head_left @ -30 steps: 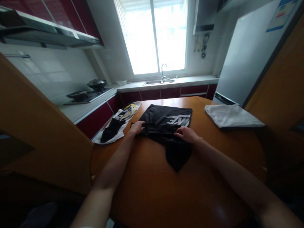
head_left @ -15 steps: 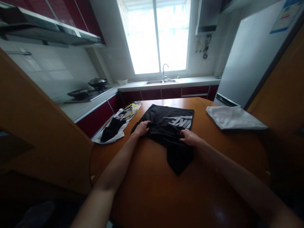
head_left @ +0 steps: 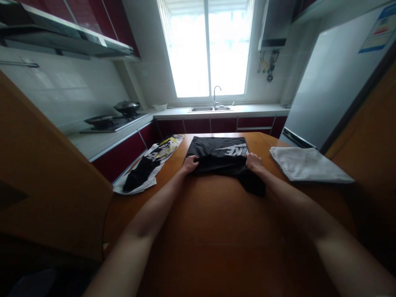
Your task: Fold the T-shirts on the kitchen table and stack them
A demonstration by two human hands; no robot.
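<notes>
A black T-shirt [head_left: 219, 154] with white lettering lies on the wooden table [head_left: 213, 231], its near edge folded up over itself. My left hand [head_left: 189, 164] grips the folded edge at the shirt's left side. My right hand [head_left: 254, 161] grips the fold at the right side. A loose dark sleeve or corner [head_left: 256, 185] trails toward me under my right wrist.
A black, white and yellow garment [head_left: 148, 165] lies at the table's left edge. A folded white cloth [head_left: 306, 165] lies on the right. Beyond are a counter with a stove and pans [head_left: 108, 119], a sink [head_left: 210, 108] under a window, and a fridge [head_left: 328, 82].
Both hands moved away from me, carrying the shirt's near edge up over its body. The long dangling part that pointed toward me is now shorter and off to the right.
</notes>
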